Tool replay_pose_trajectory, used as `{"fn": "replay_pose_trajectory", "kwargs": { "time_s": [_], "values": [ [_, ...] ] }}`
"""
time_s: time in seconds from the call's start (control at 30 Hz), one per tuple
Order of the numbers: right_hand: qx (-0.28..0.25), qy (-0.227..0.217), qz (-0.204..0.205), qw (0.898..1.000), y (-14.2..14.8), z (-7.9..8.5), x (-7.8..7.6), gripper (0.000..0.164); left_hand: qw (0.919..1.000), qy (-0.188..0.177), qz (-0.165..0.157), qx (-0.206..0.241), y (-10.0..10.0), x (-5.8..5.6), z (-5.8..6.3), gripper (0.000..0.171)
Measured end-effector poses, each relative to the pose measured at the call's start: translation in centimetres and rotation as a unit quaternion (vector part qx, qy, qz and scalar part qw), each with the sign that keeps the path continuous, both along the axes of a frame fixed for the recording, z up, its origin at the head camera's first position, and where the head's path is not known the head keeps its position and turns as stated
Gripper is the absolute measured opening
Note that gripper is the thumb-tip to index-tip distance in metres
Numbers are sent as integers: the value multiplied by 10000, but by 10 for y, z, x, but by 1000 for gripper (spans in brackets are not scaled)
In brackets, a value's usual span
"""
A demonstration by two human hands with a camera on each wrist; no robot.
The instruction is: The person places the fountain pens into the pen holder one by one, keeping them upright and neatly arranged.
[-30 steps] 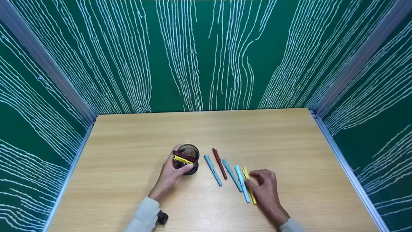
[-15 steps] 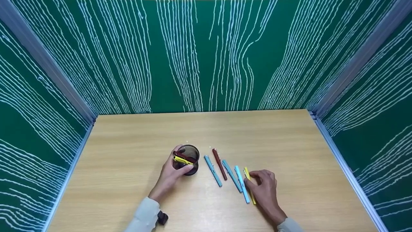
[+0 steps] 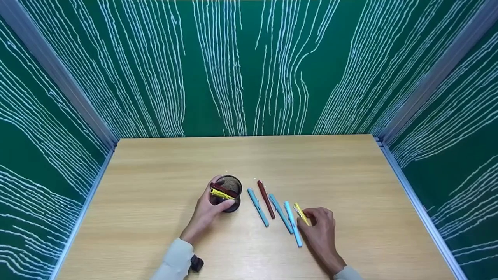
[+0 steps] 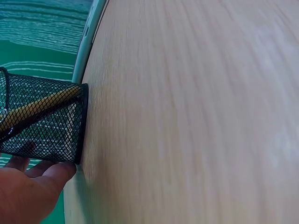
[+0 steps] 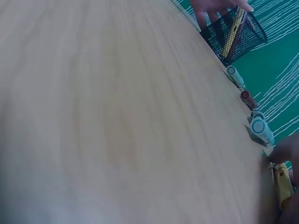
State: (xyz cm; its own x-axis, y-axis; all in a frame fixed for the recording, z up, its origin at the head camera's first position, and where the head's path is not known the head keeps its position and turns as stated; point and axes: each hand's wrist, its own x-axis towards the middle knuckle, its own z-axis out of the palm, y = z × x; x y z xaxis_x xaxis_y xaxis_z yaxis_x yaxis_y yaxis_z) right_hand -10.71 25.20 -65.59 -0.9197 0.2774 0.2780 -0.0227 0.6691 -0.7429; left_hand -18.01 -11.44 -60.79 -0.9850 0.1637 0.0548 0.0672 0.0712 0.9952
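Note:
My left hand grips a black mesh pen cup standing on the table, thumb across its near rim. Inside the cup lean a yellow pen and dark red pen; the left wrist view shows the yellow one slanting behind the mesh. To the right, my right hand pinches another yellow pen between thumb and fingers, its lower part hidden by the hand. Just left of that thumb lies a light blue pen, seen end-on in the right wrist view.
Between the hands, a dark red pen and two teal-blue pens, one nearer the cup and one beside the light blue pen, lie in a slanted row on the wooden table. Green walls with white lines enclose the table's far side and flanks.
My right fingers have closed on the yellow pen, and it has turned so its lower end is now hidden behind the hand. The left hand and cup have stayed in place.

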Motion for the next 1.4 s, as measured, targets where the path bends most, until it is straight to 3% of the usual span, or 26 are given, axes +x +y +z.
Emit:
{"fn": "replay_pose_trajectory", "kwargs": {
  "time_s": [0.4, 0.77, 1.17, 1.4],
  "values": [
    [98, -79, -114, 9999, 0, 6, -2, 18, 10000, 30, 45, -21, 0, 0, 2, 89],
    [-596, -734, -155, 9954, 3, 27, 2, 25, 10000, 12, 23, -38, 1, 0, 2, 90],
    [-812, 142, 179, 9964, 3, 47, -5, 19, 9999, 57, -63, 128, 3, 1, 1, 88],
    [-1016, 254, 328, 9940, 0, 57, -9, 20, 9997, 22, -51, 256, 3, 2, 1, 90]
  ]
}}
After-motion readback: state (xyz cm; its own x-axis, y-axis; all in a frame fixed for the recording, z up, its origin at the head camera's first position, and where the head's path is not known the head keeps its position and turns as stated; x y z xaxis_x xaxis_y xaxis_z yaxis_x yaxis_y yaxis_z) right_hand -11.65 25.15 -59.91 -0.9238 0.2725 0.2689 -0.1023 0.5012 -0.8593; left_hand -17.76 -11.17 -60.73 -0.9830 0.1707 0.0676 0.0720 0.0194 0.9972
